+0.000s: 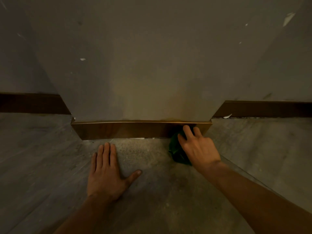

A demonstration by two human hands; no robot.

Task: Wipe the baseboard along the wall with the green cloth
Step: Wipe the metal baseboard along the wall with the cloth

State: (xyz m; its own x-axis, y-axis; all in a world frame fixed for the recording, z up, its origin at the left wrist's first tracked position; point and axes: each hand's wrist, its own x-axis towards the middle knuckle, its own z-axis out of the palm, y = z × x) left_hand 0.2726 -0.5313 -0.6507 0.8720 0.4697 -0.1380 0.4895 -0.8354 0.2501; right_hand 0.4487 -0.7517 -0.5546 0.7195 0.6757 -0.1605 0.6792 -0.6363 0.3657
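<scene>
A brown wooden baseboard (126,130) runs along the foot of a wall section that juts out towards me. My right hand (197,146) presses a dark green cloth (176,150) against the right end of that baseboard; most of the cloth is hidden under the palm and fingers. My left hand (106,171) lies flat on the floor, fingers spread, a short way in front of the baseboard and holding nothing.
The grey wall (143,65) rises straight ahead, with further baseboard runs set back at the left (30,103) and right (263,109). The dusty grey floor (50,157) spreads on both sides. A white scrap (228,116) lies by the right baseboard.
</scene>
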